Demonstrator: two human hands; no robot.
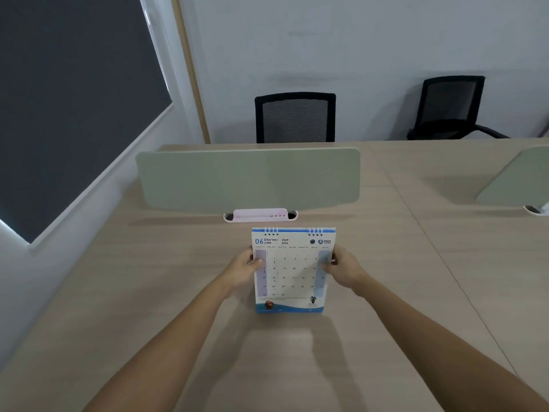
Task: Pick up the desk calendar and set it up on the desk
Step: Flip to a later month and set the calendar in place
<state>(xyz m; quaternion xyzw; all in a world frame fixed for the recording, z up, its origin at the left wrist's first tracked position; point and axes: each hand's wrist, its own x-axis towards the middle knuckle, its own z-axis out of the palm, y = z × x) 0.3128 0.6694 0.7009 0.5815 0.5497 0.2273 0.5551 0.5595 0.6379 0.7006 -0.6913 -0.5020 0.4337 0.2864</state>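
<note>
A white desk calendar (292,272) with blue trim and spiral rings along its top shows the June page and faces me, in the middle of the wooden desk (148,292). Its lower edge is at the desk surface, and it leans back slightly. My left hand (242,270) grips its left edge, thumb on the front. On the opposite edge, my right hand (343,269) holds it the same way. Both forearms reach in from the bottom of the view. The calendar's back and stand are hidden.
A pale green divider panel (248,178) stands just behind the calendar, with a pink cable tray (260,215) at its foot. A second divider (517,179) stands at the right. Two black mesh chairs (295,117) (450,107) stand beyond the desk. A dark window is at the left.
</note>
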